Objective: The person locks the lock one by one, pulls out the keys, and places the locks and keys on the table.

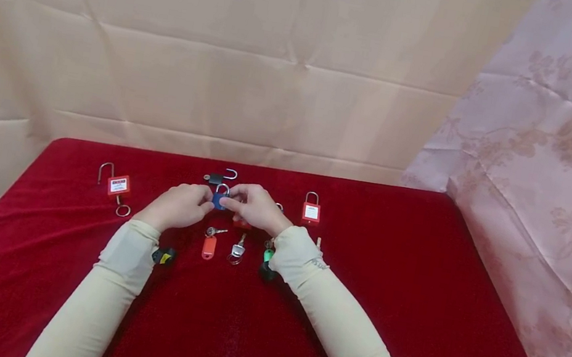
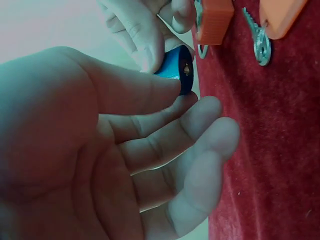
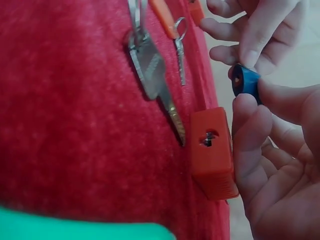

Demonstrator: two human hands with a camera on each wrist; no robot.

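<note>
Between my two hands is a small blue padlock [image 1: 219, 200], its shackle upward in the head view. My left hand [image 1: 180, 207] pinches one side of it with the thumb and index finger; the other fingers are bent loosely below. From the opposite side my right hand [image 1: 260, 208] pinches it too. The keyhole end of the padlock [image 2: 187, 69] faces the left wrist camera. Below my right hand sits a red padlock [image 3: 214, 150] with its keyhole showing, partly hidden by that hand in the head view.
A red padlock [image 1: 119, 184] with a raised shackle and key lies left. Behind is a black padlock [image 1: 216, 179]; another red padlock [image 1: 311, 212] is at right. An orange-tagged key [image 1: 209, 247], a silver key [image 1: 238, 250] and a green item [image 1: 267, 255] lie nearer on the red cloth.
</note>
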